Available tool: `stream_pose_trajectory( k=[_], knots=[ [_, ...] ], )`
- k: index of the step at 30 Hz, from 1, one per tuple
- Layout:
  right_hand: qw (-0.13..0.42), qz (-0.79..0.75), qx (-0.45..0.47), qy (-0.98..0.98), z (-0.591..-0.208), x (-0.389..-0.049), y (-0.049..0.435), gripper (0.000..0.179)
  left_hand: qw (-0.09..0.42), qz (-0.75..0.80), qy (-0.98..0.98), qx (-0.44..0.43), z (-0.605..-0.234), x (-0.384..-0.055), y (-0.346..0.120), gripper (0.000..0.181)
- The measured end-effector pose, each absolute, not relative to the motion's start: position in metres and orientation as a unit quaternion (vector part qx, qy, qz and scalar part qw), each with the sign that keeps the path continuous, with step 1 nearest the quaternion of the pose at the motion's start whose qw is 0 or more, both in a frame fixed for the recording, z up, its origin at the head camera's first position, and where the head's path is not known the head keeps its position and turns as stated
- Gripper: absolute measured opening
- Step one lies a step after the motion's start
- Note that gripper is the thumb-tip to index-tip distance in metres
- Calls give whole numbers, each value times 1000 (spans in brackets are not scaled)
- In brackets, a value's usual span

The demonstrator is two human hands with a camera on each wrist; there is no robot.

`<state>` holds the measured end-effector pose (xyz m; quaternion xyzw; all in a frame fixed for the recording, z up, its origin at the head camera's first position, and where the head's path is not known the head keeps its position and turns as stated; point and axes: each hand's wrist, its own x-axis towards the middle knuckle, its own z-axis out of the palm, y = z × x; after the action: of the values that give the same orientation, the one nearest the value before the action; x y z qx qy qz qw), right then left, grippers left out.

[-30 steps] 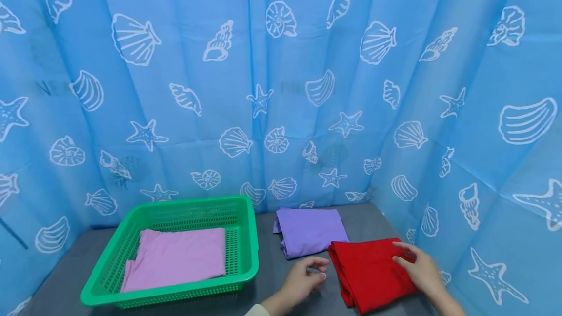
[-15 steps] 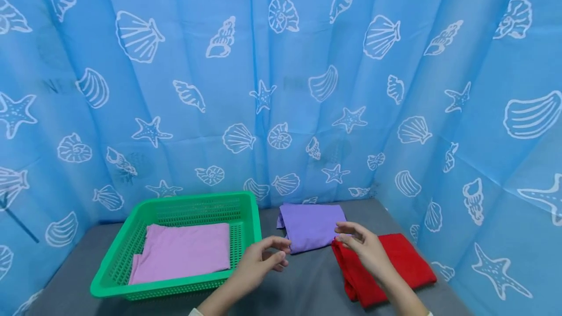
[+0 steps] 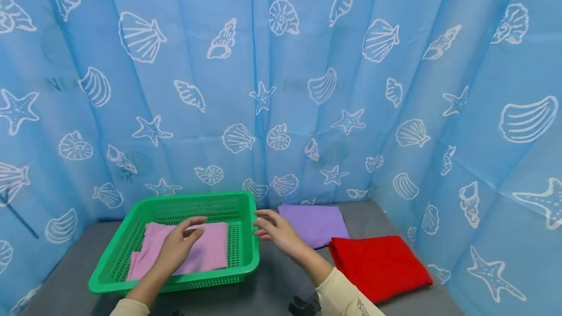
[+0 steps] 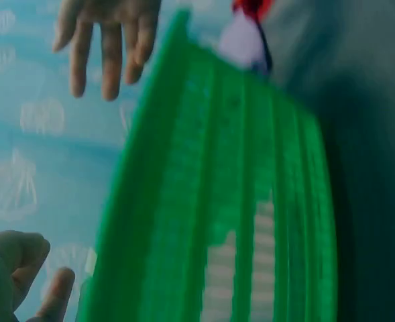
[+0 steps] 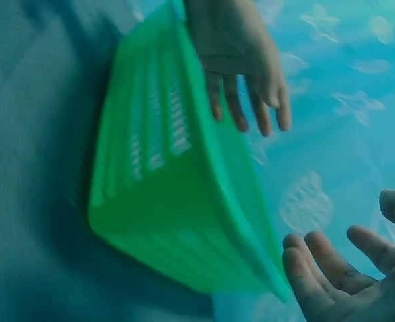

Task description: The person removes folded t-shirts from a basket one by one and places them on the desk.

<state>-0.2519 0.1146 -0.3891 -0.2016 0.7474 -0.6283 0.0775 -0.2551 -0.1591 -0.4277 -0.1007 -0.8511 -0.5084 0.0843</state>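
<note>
Over the green plastic basket (image 3: 210, 275), my left hand (image 3: 177, 245) hovers with its fingers loosely bent and nothing in them. It overlaps the folded pink cloth (image 3: 215, 247) lying inside the basket. My right hand (image 3: 278, 233) is by the basket's right rim, fingers spread and holding nothing; the right wrist view shows those fingertips (image 5: 294, 258) close to the rim. Behind the right hand lies a folded purple cloth (image 3: 316, 223), partly covered by it. To the right, a folded red cloth (image 3: 382, 267) rests on the table, its near edge partly behind my right sleeve.
A grey tabletop (image 3: 360, 213) carries the basket and cloths. Blue curtains (image 3: 298, 111) with white shell prints enclose the back and sides. Near my right wrist is a black strap-like piece (image 3: 303, 306).
Both hands have moved left, away from the red cloth. The left hand is now over the basket and the right hand by its right rim. The cloths and basket stay in place.
</note>
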Motion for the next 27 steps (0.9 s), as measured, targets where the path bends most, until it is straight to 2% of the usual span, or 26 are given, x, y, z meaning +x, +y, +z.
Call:
stream_pose_trajectory(
  k=[4, 11, 21, 27],
  knots=[
    [105, -615, -204, 754, -393, -257, 79, 43, 100, -445, -885, -90, -430, -261, -191, 48],
    [104, -557, -162, 808, -405, -266, 40, 50, 119, -378, -914, -91, -438, -270, -230, 49],
    [140, -537, -122, 823, -412, -270, 24, 58, 52, -332, -942, -15, -448, -276, -256, 71],
    [154, -519, -108, 834, -417, -276, 19, 63, 51, -303, -952, -1, -448, -276, -258, 76]
  ],
)
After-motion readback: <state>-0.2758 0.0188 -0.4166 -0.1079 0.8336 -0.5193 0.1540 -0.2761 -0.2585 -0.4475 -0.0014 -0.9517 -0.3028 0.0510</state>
